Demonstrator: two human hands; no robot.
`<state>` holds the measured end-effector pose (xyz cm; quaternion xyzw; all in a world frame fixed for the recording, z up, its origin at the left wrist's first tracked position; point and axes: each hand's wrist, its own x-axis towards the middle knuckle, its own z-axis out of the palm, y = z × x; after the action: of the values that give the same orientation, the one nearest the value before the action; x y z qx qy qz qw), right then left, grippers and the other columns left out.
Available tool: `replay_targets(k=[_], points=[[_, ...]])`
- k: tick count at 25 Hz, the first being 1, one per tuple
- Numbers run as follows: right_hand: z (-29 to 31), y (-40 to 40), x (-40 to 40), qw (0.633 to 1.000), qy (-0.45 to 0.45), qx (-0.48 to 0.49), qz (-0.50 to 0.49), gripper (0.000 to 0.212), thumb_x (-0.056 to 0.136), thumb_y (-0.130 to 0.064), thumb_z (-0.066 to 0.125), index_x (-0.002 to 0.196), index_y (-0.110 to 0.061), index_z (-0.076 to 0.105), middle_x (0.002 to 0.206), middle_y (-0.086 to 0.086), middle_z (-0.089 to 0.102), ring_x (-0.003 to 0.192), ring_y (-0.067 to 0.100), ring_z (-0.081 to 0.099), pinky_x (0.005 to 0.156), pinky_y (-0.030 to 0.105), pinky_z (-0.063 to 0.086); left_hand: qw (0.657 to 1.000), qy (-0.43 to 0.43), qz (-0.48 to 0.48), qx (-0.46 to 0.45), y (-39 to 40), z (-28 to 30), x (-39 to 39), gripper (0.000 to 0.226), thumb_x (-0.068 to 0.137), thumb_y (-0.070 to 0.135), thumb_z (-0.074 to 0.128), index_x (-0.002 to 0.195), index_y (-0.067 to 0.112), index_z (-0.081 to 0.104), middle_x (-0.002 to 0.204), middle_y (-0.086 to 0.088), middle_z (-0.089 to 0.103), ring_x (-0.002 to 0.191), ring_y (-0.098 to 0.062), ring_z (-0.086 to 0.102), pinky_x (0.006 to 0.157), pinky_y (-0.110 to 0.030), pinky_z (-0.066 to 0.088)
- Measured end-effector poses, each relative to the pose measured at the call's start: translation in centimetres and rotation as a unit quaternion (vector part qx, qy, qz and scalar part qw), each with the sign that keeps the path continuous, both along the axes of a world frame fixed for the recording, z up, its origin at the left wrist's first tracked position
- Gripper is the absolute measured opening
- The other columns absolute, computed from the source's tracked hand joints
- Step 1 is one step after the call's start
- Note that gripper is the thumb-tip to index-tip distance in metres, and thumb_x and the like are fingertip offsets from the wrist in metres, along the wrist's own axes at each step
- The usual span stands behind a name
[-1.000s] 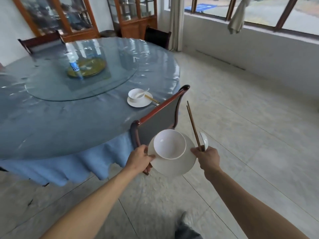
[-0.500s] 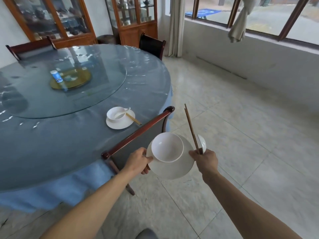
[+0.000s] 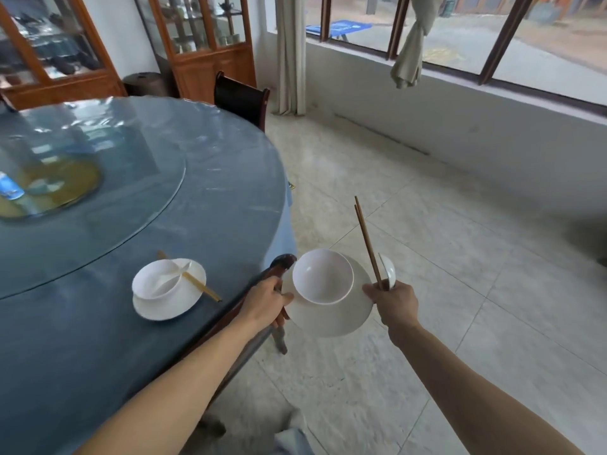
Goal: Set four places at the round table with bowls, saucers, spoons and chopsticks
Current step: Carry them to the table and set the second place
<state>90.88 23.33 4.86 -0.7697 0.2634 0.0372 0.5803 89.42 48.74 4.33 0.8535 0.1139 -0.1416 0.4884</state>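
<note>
- Round table (image 3: 98,339) is filling the left half of the frame; the glass turntable (image 3: 131,198) is sitting at upper left.
- One place setting (image 3: 169,289) is already lying at lower-left centre: a bowl on a saucer, with a spoon in the bowl and chopsticks across the rim.
- I'm judging one place done and three left; no other settings are showing on the visible part of the table.
- My left hand (image 3: 266,302) is pinching the rim of a second saucer (image 3: 328,318) at frame centre, off the table edge and beside a chair back (image 3: 272,277); a second bowl (image 3: 323,276) is riding on it.
- My right hand (image 3: 392,302), just right of centre, is gripping upright chopsticks (image 3: 368,244) together with a white spoon (image 3: 387,270).
</note>
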Motion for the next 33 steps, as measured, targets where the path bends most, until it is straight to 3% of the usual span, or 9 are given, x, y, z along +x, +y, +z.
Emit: replay_targets(k=[3,14,33], points=[[0.0,0.0,4.5,1.000,0.005,0.003,-0.015,0.014,0.080,-0.019,0.076,0.076,-0.009,0.067,0.073,0.006,0.065,0.057,0.018,0.051,0.051,0.030,0.040,1.000,0.003,-0.012,0.003,0.0,-0.1,5.6,0.005,0.088,0.018,0.059,0.093,0.018,0.060,0.054,-0.004,0.070,0.042,-0.019,0.062,0.040,-0.025,0.045],[-0.9,-1.8,21.4,0.999,0.000,-0.001,-0.044,0.015,0.079,-0.017,0.076,0.072,-0.010,0.065,0.070,0.005,0.064,0.057,0.018,0.050,0.050,0.029,0.039,0.999,0.014,-0.031,0.012,-2.0,-0.6,23.4,0.007,0.083,0.019,0.058,0.090,0.017,0.058,0.059,-0.005,0.073,0.042,-0.017,0.060,0.044,-0.025,0.047],[-0.7,-9.5,53.0,0.998,0.013,0.000,0.054,0.014,0.079,-0.018,0.075,0.074,-0.008,0.066,0.067,0.003,0.059,0.052,0.017,0.044,0.048,0.028,0.036,0.998,0.023,0.058,0.017,-9.9,-0.5,50.6,0.003,0.091,0.017,0.058,0.088,0.018,0.059,0.059,-0.004,0.073,0.041,-0.017,0.059,0.042,-0.024,0.045]])
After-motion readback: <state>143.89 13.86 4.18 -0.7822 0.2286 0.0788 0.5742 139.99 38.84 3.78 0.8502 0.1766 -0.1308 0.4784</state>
